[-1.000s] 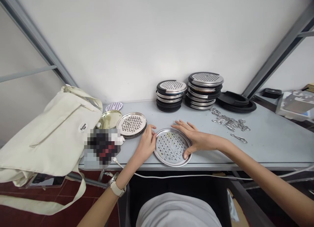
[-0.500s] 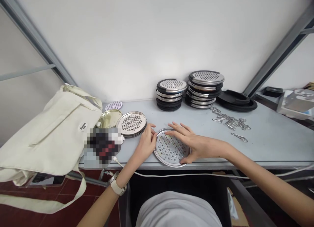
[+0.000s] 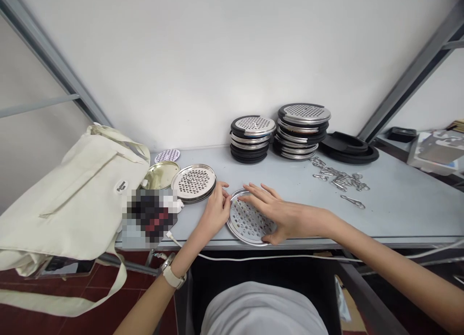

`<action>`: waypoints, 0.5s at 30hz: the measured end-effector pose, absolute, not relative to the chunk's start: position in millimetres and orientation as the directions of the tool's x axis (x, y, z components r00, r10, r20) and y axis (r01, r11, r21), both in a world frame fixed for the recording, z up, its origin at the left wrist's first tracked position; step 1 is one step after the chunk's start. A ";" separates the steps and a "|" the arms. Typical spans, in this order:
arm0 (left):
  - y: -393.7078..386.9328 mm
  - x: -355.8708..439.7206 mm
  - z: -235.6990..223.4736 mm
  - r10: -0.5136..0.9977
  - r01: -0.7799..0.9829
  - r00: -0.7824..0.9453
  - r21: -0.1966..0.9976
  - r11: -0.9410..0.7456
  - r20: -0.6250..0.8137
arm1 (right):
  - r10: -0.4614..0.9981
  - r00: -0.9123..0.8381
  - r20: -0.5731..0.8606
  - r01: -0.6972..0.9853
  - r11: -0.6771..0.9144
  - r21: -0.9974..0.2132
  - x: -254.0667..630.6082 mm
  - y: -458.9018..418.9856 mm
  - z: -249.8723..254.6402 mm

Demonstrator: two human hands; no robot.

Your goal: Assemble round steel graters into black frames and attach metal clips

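Note:
In front of me, at the near edge of the table, lies a round metal grater [image 3: 250, 225] with rows of raised holes and a rolled rim. My left hand [image 3: 216, 208] has its fingers curled against the grater's left rim, closed on it. Spread across the right part of the same disc is my right hand [image 3: 279, 214], its fingers apart over the top and the thumb low near the rim. Just left of my left hand, more round graters [image 3: 194, 182] lie stacked.
A gold-toned lid [image 3: 163, 174] and a small patterned disc [image 3: 167, 155] lie behind on the left, beside a cream bag [image 3: 79, 195]. Two stacks of graters with black rims [image 3: 253, 139] [image 3: 302, 132] stand by the wall. Black rings [image 3: 350, 149] and loose metal clips [image 3: 340, 178] lie right.
My right hand has slid slightly left over the grater. My left hand stays at the left rim, and the view has shifted a little.

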State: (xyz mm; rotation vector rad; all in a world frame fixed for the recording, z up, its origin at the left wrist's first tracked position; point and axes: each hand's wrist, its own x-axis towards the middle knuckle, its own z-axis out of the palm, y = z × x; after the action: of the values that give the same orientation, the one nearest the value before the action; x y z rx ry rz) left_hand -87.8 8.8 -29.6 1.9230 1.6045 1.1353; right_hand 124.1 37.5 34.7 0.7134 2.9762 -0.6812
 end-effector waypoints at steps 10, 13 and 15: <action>9.2 -87.9 -31.0 0.938 0.607 0.018 0.742 -0.284 0.345 | 0.394 -0.914 -0.095 0.394 0.808 -0.439 124.8 40.3 32.6; 8.8 -87.5 -29.9 0.940 0.612 0.014 0.741 -0.277 0.340 | 0.380 -0.919 -0.103 0.384 0.811 -0.442 127.2 40.9 34.2; 9.0 -87.5 -29.9 0.941 0.614 0.013 0.739 -0.276 0.339 | 0.386 -0.915 -0.116 0.397 0.813 -0.426 127.9 41.2 34.7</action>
State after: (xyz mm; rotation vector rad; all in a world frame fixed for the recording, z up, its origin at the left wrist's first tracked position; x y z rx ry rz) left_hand -87.5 9.0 -29.9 1.9138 1.5910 1.1546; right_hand 127.9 41.2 34.7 0.6415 2.9678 -0.7064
